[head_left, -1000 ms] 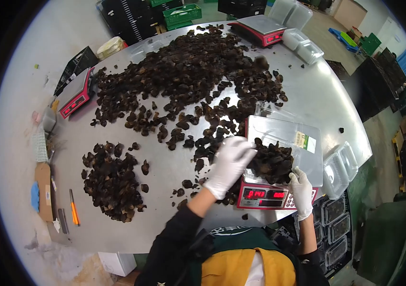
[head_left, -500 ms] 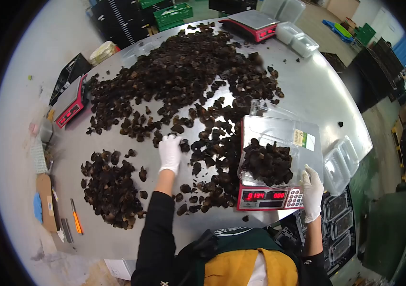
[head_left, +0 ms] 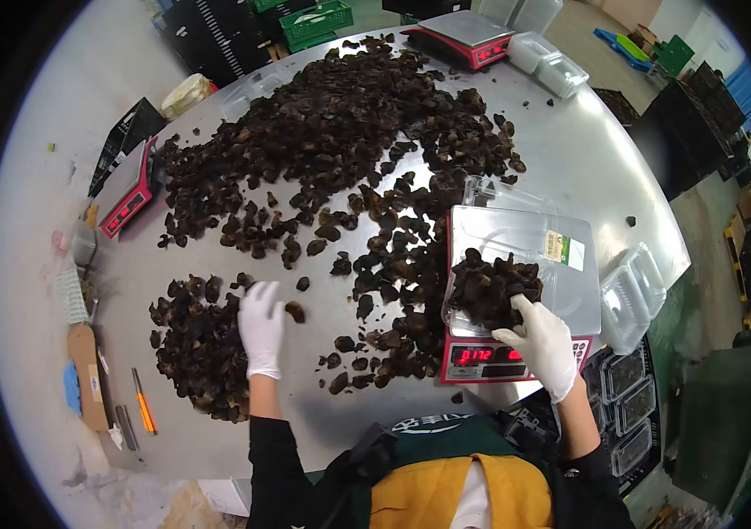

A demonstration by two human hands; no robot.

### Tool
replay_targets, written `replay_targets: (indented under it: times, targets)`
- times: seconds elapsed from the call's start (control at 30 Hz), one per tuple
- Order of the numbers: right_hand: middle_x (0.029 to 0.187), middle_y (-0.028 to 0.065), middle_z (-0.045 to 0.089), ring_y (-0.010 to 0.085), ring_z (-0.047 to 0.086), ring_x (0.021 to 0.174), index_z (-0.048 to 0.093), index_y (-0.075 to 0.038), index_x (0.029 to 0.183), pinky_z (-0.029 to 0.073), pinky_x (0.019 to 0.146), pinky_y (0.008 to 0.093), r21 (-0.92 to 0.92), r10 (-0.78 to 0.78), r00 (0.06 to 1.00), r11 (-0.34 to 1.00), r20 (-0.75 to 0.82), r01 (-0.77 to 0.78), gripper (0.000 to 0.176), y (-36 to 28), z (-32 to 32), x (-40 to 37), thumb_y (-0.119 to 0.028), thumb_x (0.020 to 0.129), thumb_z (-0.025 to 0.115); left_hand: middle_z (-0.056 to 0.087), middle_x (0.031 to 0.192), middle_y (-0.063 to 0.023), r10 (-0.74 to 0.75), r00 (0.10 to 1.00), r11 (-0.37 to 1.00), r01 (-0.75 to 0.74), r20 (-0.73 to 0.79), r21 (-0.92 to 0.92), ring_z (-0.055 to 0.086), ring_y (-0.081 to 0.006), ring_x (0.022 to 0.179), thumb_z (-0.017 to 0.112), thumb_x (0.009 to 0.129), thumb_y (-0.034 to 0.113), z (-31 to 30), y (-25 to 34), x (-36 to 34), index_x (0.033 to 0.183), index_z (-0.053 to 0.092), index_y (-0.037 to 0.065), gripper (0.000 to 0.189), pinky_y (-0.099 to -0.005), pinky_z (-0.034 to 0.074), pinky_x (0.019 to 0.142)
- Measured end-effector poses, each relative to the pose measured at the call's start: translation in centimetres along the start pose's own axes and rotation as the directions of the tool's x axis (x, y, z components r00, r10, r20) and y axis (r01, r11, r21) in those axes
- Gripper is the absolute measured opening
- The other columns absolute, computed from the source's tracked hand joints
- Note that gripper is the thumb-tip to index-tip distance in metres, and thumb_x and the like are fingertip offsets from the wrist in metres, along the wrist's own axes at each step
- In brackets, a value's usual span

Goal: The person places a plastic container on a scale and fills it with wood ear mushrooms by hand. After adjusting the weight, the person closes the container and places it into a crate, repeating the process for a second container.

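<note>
Grey concrete floor [head_left: 36,167] surrounds a rounded steel tabletop [head_left: 569,159] strewn with dried black fungus [head_left: 331,132]. Black crates [head_left: 217,35] and a green crate [head_left: 314,19] stand beyond its far edge. One red scale [head_left: 457,31] sits at the far edge and a second scale [head_left: 127,192] at the left. At the front right, a clear tray [head_left: 516,238] of fungus rests on a third scale [head_left: 481,357]. The gloved right hand [head_left: 539,339] rests on that tray's fungus, fingers bent; I cannot tell if it grips any. The gloved left hand [head_left: 262,328] lies flat, fingers extended, on a small heap [head_left: 195,348] at the front left.
</note>
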State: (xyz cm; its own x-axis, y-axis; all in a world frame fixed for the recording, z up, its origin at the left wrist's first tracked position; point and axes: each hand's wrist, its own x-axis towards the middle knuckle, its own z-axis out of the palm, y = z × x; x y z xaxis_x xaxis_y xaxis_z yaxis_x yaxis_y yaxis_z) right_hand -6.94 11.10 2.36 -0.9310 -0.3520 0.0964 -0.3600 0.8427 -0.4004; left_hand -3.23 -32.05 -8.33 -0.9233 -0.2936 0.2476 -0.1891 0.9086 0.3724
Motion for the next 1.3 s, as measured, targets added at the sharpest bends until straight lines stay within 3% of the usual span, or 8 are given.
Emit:
replay_targets:
  times: [0.17, 0.4, 0.63, 0.7, 0.8, 1.0, 1.2, 1.3]
  targets:
    - [0.076, 0.0133, 0.053, 0.0309, 0.057, 0.07, 0.05, 0.008, 0.121, 0.048, 0.063, 0.0401, -0.101, -0.293, 0.946, 0.954, -0.138, 0.281, 0.047, 3.7, 4.4, 1.8, -0.007, 0.08, 0.068, 0.055, 0.129, -0.0131, 0.17, 0.976, 0.948, -0.124, 0.136, -0.294, 0.051, -0.0316, 0.118, 0.065, 0.082, 0.012, 4.1, 7.6, 0.1, 0.125, 0.061, 0.013, 0.043, -0.0391, 0.041, 0.102]
    - [0.077, 0.0134, 0.055, 0.03, 0.059, 0.07, 0.053, 0.002, 0.122, 0.048, 0.061, 0.0402, 0.032, -0.094, 0.958, 0.994, -0.271, 0.107, 0.039, 2.5, 2.4, 0.1, -0.004, 0.085, 0.063, 0.055, 0.128, -0.0139, 0.342, 0.925, 0.935, -0.318, 0.165, -0.155, 0.05, -0.0329, 0.118, 0.073, 0.074, 0.011, 10.7, 10.6, 1.5, 0.118, 0.064, 0.013, 0.045, -0.0413, 0.045, 0.096]
    - [0.088, 0.0073, 0.063, 0.0094, 0.059, 0.064, 0.06, 0.001, 0.118, 0.051, 0.062, 0.0254, 0.339, 0.325, 0.826, 0.925, -0.461, -0.174, 0.025, 5.7, 1.8, -4.0, -0.01, 0.097, 0.053, 0.069, 0.096, -0.0073, -0.044, 0.984, 0.723, 0.151, 0.173, -0.674, 0.065, -0.0186, 0.087, 0.067, 0.078, -0.003, 11.5, 7.4, 1.5, 0.102, 0.069, 0.001, 0.024, -0.0293, 0.05, 0.082]
    - [0.088, 0.0058, 0.064, 0.0081, 0.058, 0.064, 0.059, 0.001, 0.119, 0.049, 0.062, 0.0239, 0.572, 0.551, 0.792, 0.751, -0.265, -0.331, 0.027, 5.5, 1.5, -4.8, -0.015, 0.099, 0.053, 0.069, 0.099, -0.0046, -0.187, 0.908, 0.455, 0.418, 0.375, -0.786, 0.062, -0.0101, 0.087, 0.065, 0.083, -0.003, 10.4, 7.6, 2.0, 0.106, 0.068, -0.004, 0.024, -0.024, 0.049, 0.08]
    - [0.085, 0.005, 0.063, 0.0074, 0.056, 0.061, 0.058, 0.001, 0.12, 0.047, 0.058, 0.0228, 0.611, 0.604, 0.782, 0.68, -0.153, -0.406, 0.029, 5.9, 2.6, -5.4, -0.018, 0.099, 0.054, 0.068, 0.098, -0.0039, -0.133, 0.928, 0.352, 0.372, 0.348, -0.859, 0.062, -0.0102, 0.086, 0.067, 0.082, -0.002, 6.4, 12.6, 2.7, 0.104, 0.069, -0.002, 0.022, -0.0231, 0.049, 0.076]
    - [0.089, 0.0182, 0.067, 0.0178, 0.066, 0.065, 0.055, 0.007, 0.118, 0.052, 0.063, 0.0305, 0.604, 0.579, 0.815, 0.644, 0.015, -0.469, 0.036, 4.0, 3.5, -4.3, -0.022, 0.096, 0.058, 0.065, 0.105, -0.0074, 0.322, 0.925, 0.556, -0.358, -0.202, -0.75, 0.062, -0.0172, 0.098, 0.068, 0.081, -0.002, 2.3, 25.6, 3.2, 0.101, 0.069, 0.002, 0.02, -0.0269, 0.049, 0.084]
    - [0.081, 0.0148, 0.067, 0.017, 0.064, 0.062, 0.054, 0.007, 0.118, 0.051, 0.06, 0.03, 0.599, 0.605, 0.795, 0.62, 0.046, -0.507, 0.037, 4.5, 3.9, -4.9, -0.024, 0.097, 0.057, 0.063, 0.114, -0.0101, 0.354, 0.929, 0.864, -0.371, -0.113, -0.342, 0.057, -0.027, 0.107, 0.067, 0.083, 0.005, 2.7, 23.1, 4.2, 0.106, 0.068, 0.004, 0.024, -0.0358, 0.045, 0.094]
    - [0.077, 0.0087, 0.066, 0.01, 0.057, 0.056, 0.055, 0.006, 0.116, 0.047, 0.053, 0.0243, 0.855, 0.612, 0.774, 0.302, 0.165, -0.421, 0.029, 3.9, 4.1, -4.1, -0.016, 0.098, 0.053, 0.061, 0.118, -0.0131, 0.311, 0.95, 0.911, -0.301, -0.011, -0.282, 0.051, -0.0316, 0.114, 0.066, 0.085, 0.02, 4.5, 21.1, 4.9, 0.112, 0.068, 0.009, 0.03, -0.038, 0.043, 0.096]
